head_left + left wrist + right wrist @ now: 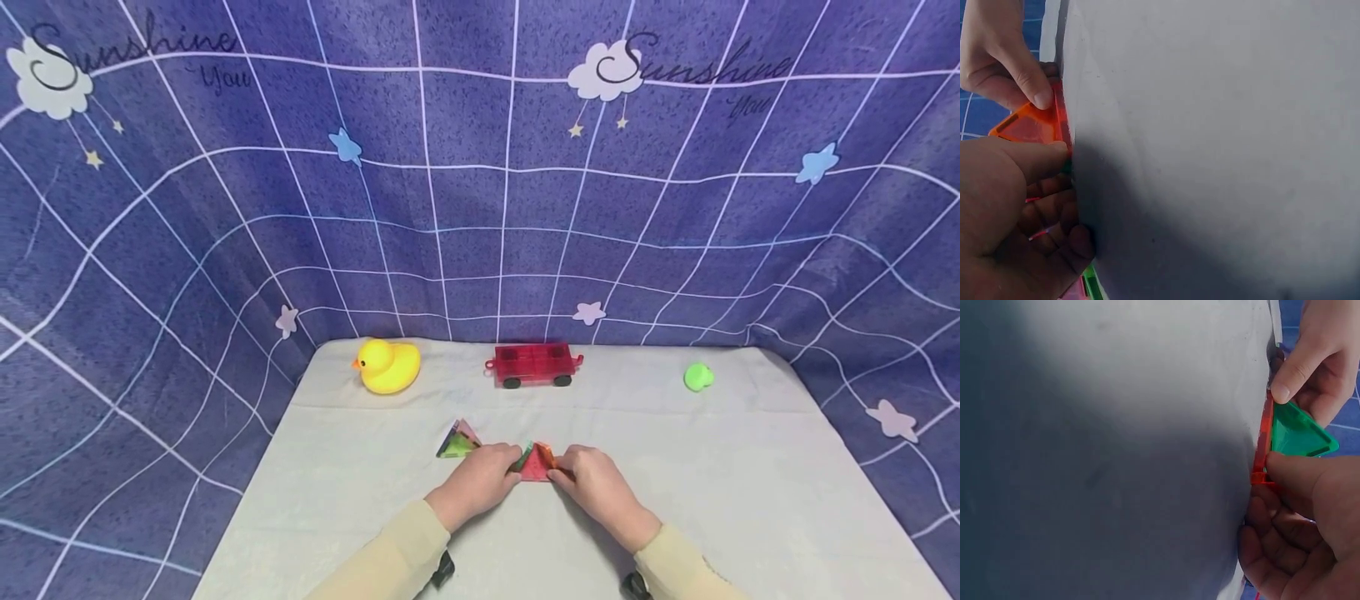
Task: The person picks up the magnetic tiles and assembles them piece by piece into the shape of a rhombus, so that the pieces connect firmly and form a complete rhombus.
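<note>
Between the two hands, a red triangular magnetic tile (536, 470) lies on the cloth. A green triangular tile (1297, 432) leans up from its left side, and an orange triangular tile (1027, 126) rises on its right. My left hand (480, 477) pinches the green tile low down at the left corner, thumb in front. The right hand (597, 483) pinches the orange tile at the right corner, its thumb along the red tile's edge. Both hands cover part of the tiles. Just beyond the left hand stands a small group of green, pink and dark triangular tiles (457, 443).
A yellow rubber duck (390, 367) sits at the back left. The red toy wagon (533, 364) with black wheels stands at the back middle, and a small bright green object (698, 377) at the back right. A blue patterned curtain (480, 192) hangs behind the table.
</note>
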Action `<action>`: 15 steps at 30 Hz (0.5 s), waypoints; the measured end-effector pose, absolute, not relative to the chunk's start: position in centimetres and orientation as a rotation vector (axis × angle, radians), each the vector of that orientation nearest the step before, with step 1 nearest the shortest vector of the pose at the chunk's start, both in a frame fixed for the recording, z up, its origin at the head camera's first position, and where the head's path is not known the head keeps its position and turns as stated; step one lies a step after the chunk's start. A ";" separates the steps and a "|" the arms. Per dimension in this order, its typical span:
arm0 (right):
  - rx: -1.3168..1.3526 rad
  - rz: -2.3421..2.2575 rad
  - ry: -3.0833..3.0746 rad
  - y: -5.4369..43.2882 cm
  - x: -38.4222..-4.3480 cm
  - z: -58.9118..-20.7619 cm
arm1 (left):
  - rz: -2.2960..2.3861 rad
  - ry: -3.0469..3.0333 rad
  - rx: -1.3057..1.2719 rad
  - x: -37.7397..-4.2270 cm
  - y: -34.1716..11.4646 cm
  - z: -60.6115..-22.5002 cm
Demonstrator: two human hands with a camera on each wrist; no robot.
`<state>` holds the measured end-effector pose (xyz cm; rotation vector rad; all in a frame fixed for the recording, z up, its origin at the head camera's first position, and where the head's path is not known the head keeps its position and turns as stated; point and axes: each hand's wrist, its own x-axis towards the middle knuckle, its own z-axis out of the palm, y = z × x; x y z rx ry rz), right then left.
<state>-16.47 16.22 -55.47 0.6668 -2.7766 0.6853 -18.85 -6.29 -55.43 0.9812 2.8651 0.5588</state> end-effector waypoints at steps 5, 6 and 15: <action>0.692 0.659 -2.764 16.2 -16.4 -55.6 | 0.506 2.858 0.975 -19.0 -6.1 -55.2; 0.703 0.648 -2.758 16.2 -16.4 -55.6 | 0.498 2.856 0.976 -19.0 -6.0 -55.2; 0.738 0.541 -2.740 16.0 -16.4 -55.4 | 0.468 2.844 1.000 -18.9 -6.0 -54.7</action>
